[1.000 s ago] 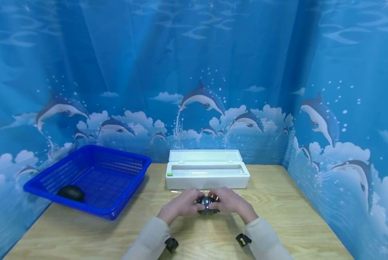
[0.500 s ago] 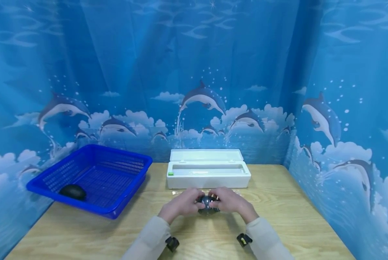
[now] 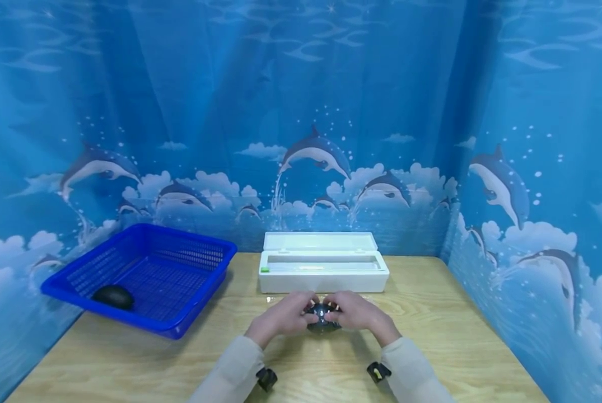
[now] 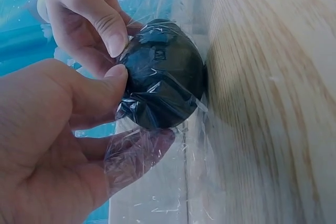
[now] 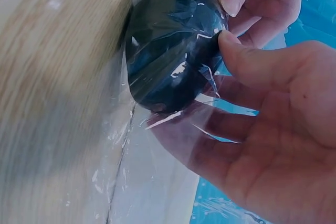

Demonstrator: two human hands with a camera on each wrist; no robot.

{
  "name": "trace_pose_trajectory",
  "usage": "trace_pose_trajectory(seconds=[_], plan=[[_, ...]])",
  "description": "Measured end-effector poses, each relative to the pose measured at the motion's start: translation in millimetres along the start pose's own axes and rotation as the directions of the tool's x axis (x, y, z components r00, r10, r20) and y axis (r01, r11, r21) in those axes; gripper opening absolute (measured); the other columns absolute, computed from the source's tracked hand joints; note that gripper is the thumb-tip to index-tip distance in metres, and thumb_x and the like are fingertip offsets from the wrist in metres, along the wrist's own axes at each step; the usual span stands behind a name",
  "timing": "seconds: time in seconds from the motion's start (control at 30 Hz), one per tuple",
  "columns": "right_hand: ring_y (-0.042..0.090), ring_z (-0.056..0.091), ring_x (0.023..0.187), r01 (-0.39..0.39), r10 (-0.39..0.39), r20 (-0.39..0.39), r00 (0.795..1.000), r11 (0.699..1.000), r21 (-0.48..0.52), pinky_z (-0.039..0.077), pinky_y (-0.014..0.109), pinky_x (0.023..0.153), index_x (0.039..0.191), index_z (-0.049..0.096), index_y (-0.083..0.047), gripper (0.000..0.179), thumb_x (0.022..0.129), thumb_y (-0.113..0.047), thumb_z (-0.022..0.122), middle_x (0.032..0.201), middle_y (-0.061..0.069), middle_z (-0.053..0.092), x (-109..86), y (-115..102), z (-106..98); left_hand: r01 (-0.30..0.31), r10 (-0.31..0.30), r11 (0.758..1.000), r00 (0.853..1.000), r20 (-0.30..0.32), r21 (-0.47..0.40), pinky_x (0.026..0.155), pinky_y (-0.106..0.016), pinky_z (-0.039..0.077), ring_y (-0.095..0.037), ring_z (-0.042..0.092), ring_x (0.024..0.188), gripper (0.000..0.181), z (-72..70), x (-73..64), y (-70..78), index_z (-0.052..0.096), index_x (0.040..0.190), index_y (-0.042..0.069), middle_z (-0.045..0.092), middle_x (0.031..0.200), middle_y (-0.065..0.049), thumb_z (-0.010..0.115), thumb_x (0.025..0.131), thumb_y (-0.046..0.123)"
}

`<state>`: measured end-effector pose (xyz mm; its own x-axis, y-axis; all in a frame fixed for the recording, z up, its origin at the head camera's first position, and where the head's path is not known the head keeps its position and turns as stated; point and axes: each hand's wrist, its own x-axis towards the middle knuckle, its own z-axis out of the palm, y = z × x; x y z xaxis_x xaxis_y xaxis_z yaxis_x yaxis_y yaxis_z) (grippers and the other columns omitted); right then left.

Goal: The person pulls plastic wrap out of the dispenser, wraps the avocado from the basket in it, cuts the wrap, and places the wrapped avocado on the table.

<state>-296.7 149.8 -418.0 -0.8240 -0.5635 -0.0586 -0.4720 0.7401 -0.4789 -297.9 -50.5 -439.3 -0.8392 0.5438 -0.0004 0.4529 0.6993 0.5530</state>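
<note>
left hand (image 3: 287, 315) and right hand (image 3: 355, 311) fingers both gripping dark avocado (image 4: 170, 66) in clear film (image 4: 134, 153), between them on desk (image 3: 442, 336); white film dispenser (image 3: 324, 282) just beyond fingers, blue basket (image 3: 180, 291) well left.

In the head view, fingers (image 3: 309, 319) partly hide the dark object (image 3: 321, 315); the bottom edge crops both sleeves (image 3: 230, 369). The object's mark (image 4: 159, 54) is unreadable.

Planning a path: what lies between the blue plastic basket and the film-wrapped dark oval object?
Head view: bare wood-grain tabletop, then the left hand.
</note>
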Motion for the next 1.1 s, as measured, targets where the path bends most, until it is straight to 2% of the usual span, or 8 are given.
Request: trace_pose_trajectory(seconds=[0.23, 0.4, 0.53, 0.6, 0.77, 0.83, 0.97, 1.1], plan=[[0.016, 0.065, 0.089, -0.025, 0.022, 0.048, 0.999, 0.998, 0.056, 0.058, 0.041, 0.081, 0.116, 0.072, -0.002, 0.021, 0.098, -0.013, 0.067, 0.103, 0.008, 0.074, -0.7, -0.7, -1.4, 0.003, -0.002, 1.0, 1.0, 0.02, -0.025, 0.091, -0.032, 0.059, -0.01, 0.068, 0.097, 0.032, -3.7, -1.8, -0.3, 0.067, 0.126, 0.01, 0.074, 0.111, -0.003, 0.071, 0.098, 0.023], [0.015, 0.063, 0.087, -0.036, 0.031, 0.078, 0.996, 0.997, 0.064, 0.057, 0.042, 0.082, 0.117, 0.071, 0.0, 0.024, 0.101, -0.016, 0.064, 0.1, 0.008, 0.073, -1.2, -0.7, 0.1, 0.017, -0.016, 1.0, 0.999, 0.042, -0.026, 0.09, -0.031, 0.059, -0.01, 0.069, 0.095, 0.032, -2.9, -3.1, -1.5, 0.068, 0.126, 0.008, 0.075, 0.112, -0.005, 0.068, 0.099, 0.024], [0.021, 0.067, 0.095, -0.069, 0.063, 0.07, 0.996, 0.994, 0.082, 0.058, 0.048, 0.09, 0.123, 0.069, 0.0, 0.028, 0.101, -0.018, 0.064, 0.107, 0.011, 0.073, -2.8, -1.8, -0.8, 0.009, -0.009, 1.0, 0.999, 0.039, -0.015, 0.093, -0.032, 0.059, -0.012, 0.069, 0.099, 0.032, -2.3, -3.7, -1.7, 0.068, 0.127, 0.007, 0.075, 0.115, -0.006, 0.065, 0.101, 0.025], [0.025, 0.069, 0.102, -0.061, 0.057, 0.052, 0.997, 0.995, 0.081, 0.058, 0.05, 0.092, 0.125, 0.068, 0.0, 0.031, 0.1, -0.018, 0.065, 0.114, 0.014, 0.073, -3.6, -2.3, -2.3, 0.004, -0.004, 1.0, 0.999, 0.035, -0.011, 0.094, -0.033, 0.059, -0.012, 0.069, 0.099, 0.032, -2.1, -3.4, -2.1, 0.068, 0.127, 0.006, 0.075, 0.115, -0.007, 0.064, 0.101, 0.024], [0.023, 0.069, 0.101, 0.005, -0.007, 0.027, 1.0, 0.998, 0.055, 0.06, 0.041, 0.087, 0.122, 0.07, -0.004, 0.033, 0.093, -0.019, 0.076, 0.115, 0.011, 0.074, -4.4, -3.4, -6.9, 0.032, -0.032, 0.999, 0.999, 0.039, -0.005, 0.095, -0.035, 0.058, -0.011, 0.068, 0.098, 0.031, -1.3, -2.4, -1.8, 0.069, 0.128, 0.008, 0.075, 0.115, -0.004, 0.062, 0.102, 0.025], [0.02, 0.068, 0.098, 0.018, -0.02, 0.035, 0.999, 0.998, 0.054, 0.06, 0.037, 0.085, 0.12, 0.071, -0.005, 0.035, 0.089, -0.019, 0.08, 0.113, 0.009, 0.074, -4.5, -3.0, -7.6, 0.041, -0.041, 0.999, 0.999, 0.034, 0.006, 0.099, -0.038, 0.057, -0.014, 0.07, 0.103, 0.033, -1.3, -2.1, -0.9, 0.068, 0.13, 0.008, 0.074, 0.118, -0.005, 0.061, 0.103, 0.026], [0.019, 0.068, 0.098, 0.03, -0.032, 0.035, 0.999, 0.998, 0.06, 0.059, 0.036, 0.085, 0.121, 0.071, -0.006, 0.044, 0.081, -0.016, 0.086, 0.112, 0.007, 0.075, -5.2, -0.8, -6.8, 0.013, -0.013, 1.0, 1.0, -0.01, 0.019, 0.103, -0.041, 0.057, -0.02, 0.069, 0.114, 0.033, -2.7, -1.3, 1.9, 0.069, 0.13, 0.009, 0.074, 0.124, -0.006, 0.067, 0.099, 0.021], [0.022, 0.069, 0.1, 0.05, -0.052, 0.025, 0.998, 0.997, 0.06, 0.06, 0.037, 0.088, 0.123, 0.071, -0.006, 0.045, 0.08, -0.011, 0.086, 0.114, 0.009, 0.075, -5.5, 1.7, -5.6, -0.023, 0.022, 1.0, 0.999, -0.029, -0.01, 0.094, -0.032, 0.059, -0.01, 0.07, 0.1, 0.027, -4.8, -0.5, 4.2, 0.076, 0.117, 0.014, 0.078, 0.112, 0.0, 0.078, 0.091, 0.019]])
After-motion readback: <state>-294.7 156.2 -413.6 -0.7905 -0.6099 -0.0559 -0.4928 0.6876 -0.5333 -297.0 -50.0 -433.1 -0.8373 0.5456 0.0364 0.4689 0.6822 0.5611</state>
